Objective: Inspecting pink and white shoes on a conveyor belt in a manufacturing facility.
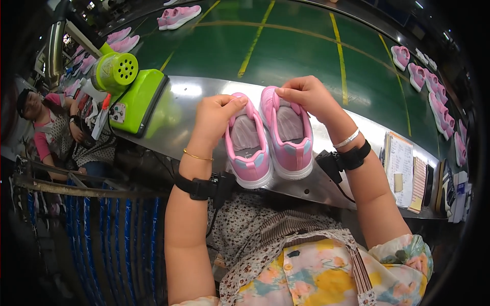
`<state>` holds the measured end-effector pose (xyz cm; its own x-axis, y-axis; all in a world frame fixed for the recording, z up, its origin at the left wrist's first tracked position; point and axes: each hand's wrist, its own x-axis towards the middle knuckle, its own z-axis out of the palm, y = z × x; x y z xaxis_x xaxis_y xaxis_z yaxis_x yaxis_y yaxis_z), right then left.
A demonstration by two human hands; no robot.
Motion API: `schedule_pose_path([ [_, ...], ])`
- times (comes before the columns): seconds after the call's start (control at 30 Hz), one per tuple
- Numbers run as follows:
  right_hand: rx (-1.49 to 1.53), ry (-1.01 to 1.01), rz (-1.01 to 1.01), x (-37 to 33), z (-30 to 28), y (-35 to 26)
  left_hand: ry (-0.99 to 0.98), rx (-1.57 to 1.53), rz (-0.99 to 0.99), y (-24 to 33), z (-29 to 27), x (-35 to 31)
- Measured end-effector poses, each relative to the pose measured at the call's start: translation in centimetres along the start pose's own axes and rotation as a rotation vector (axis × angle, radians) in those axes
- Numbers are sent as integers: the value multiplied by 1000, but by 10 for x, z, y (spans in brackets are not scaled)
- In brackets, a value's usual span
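A green conveyor belt [286, 46], dotted with other pink shoes [178, 15], is seen beyond a steel bench [194, 102] on which a green machine [133, 92] sits at the left and notepads [400, 168] at the right, with bare room between. Above the bench's near edge, a pair of small pink shoes [270, 137] is held side by side, heels toward the person, as if for comparing. The left shoe's tongue is pinched by the left hand [217, 120] and the right shoe's collar by the right hand [306, 97].
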<state>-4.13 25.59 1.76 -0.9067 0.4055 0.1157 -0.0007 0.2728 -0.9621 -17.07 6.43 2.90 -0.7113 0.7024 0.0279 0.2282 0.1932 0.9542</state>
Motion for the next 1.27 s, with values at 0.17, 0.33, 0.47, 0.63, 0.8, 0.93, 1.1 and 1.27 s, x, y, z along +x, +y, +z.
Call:
schedule_pose_path([
  [0.17, -138, 30, 52, -24, -3, -8, 91, 86, 93, -9, 15, -15],
  [0.33, -36, -2, 56, -68, -10, 0, 199, 195, 297, -11, 36, -65],
  [0.47, -382, 24, -327, -89, -4, -48, 376, 88, 563, -33, 52, -70],
  [0.63, -741, -358, -369, -112, 6, -72, 335, -11, 492, -31, 49, -72],
  [0.8, -1079, -230, -428, -129, 56, -34, 289, -38, 523, -40, 49, -73],
  [0.93, -828, -19, -441, -122, 34, -15, 169, -611, 300, -66, 39, -71],
  [1.1, 276, 240, -151, -109, -2, -1, 348, -102, 135, -102, 32, -63],
  [1.27, 1167, 280, -104, -86, 6, 13, 381, -77, 126, -111, 26, -60],
])
